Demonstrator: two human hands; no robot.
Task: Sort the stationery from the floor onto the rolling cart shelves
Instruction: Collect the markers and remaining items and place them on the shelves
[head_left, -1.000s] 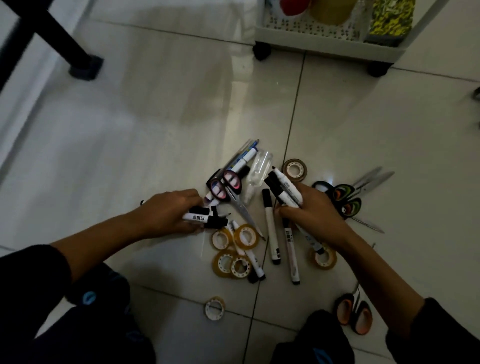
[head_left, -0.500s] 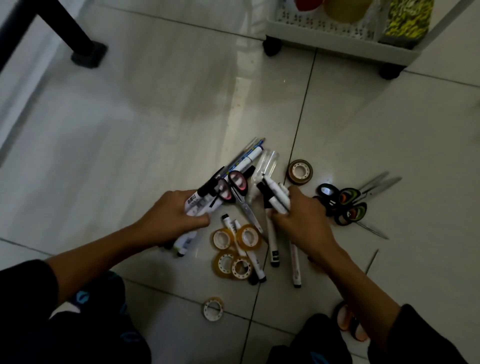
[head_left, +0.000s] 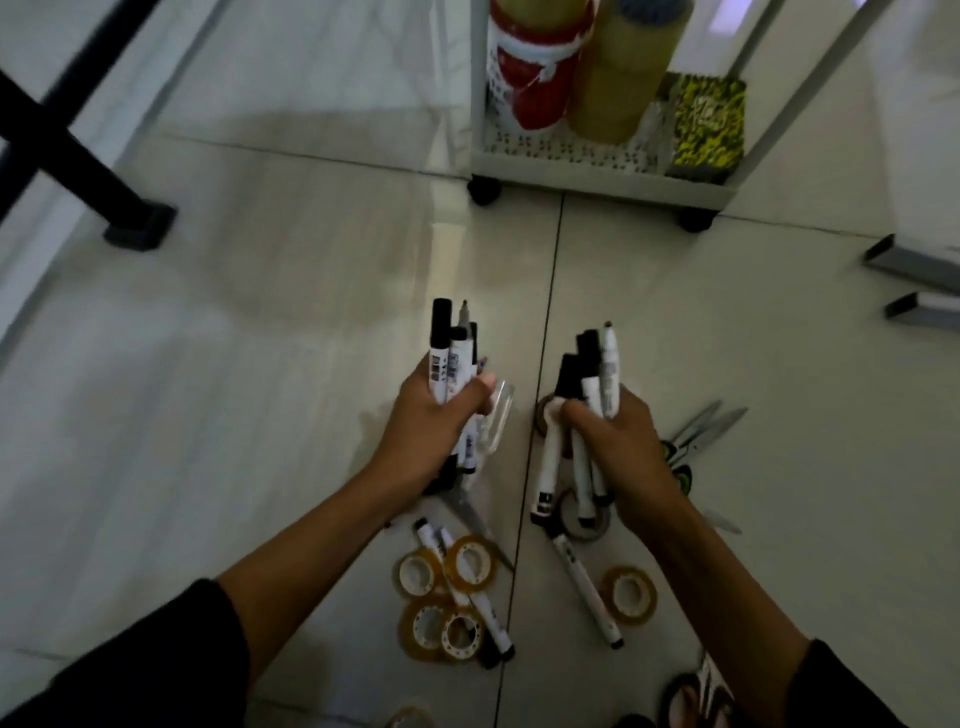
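My left hand (head_left: 434, 423) grips a bunch of white markers with black caps (head_left: 448, 353), held upright above the floor. My right hand (head_left: 618, 441) grips a second bunch of markers (head_left: 589, 379), caps pointing up. Below them on the tiles lie loose markers (head_left: 584, 582), several tape rolls (head_left: 470, 561) and scissors (head_left: 698, 431). The white rolling cart (head_left: 597, 169) stands ahead, its bottom shelf holding a red roll (head_left: 535, 78), a yellowish tape roll (head_left: 623, 67) and a yellow-black packet (head_left: 706, 124).
A black table leg with its foot (head_left: 137, 226) stands at the left. Grey metal bars (head_left: 914, 265) lie at the right edge. Another pair of scissors (head_left: 696, 699) and a tape roll (head_left: 410, 718) lie near my knees.
Both hands have lifted off the pile with their markers, now held upright. The view has tilted up, bringing the cart closer into sight.
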